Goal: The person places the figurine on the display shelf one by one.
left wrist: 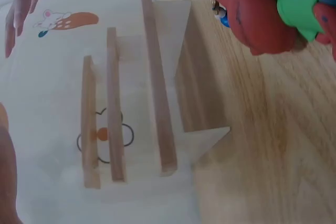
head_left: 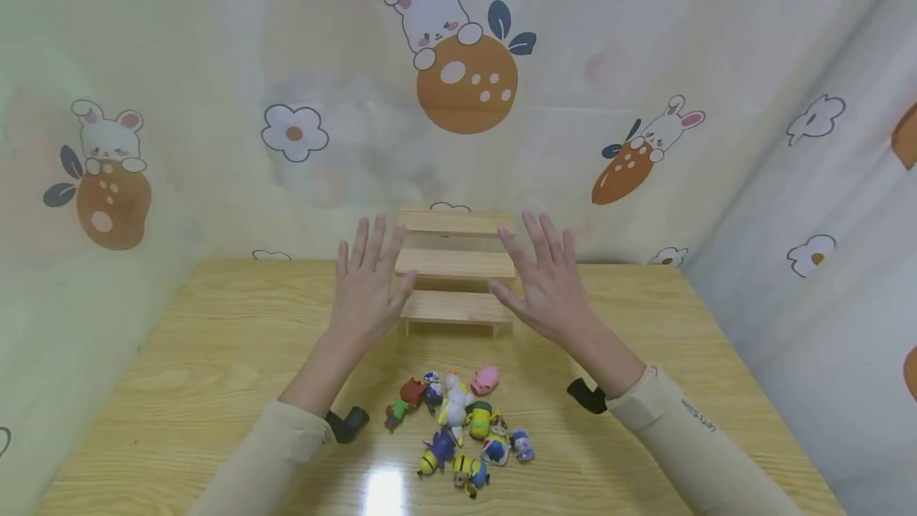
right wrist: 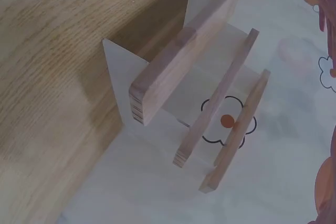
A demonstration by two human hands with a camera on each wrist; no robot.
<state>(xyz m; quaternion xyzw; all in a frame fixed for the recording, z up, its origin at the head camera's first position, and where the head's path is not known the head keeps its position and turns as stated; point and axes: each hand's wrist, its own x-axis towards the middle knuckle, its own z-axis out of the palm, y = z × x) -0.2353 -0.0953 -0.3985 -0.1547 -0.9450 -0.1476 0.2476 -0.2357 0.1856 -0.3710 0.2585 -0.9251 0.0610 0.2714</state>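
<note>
A small wooden stand [head_left: 455, 265] with three stepped shelves sits at the far middle of the table [head_left: 215, 341], against the cloth backdrop. My left hand [head_left: 368, 281] is raised just left of it, fingers straight and spread, holding nothing. To the stand's right, my right hand [head_left: 548, 277] mirrors it, also open and empty. Both wrist views show the stand's shelves [left wrist: 157, 82] [right wrist: 184, 56] from the side. A pile of several small toy figures [head_left: 462, 428] lies on the table in front of the stand, below my hands. The red and green figure [left wrist: 273, 9] appears in the left wrist view.
Cloth printed with rabbits and flowers [head_left: 458, 54] walls the table at the back and both sides. A pink pig figure [head_left: 485, 379] lies nearest the stand. Bare wood lies left and right of the toys.
</note>
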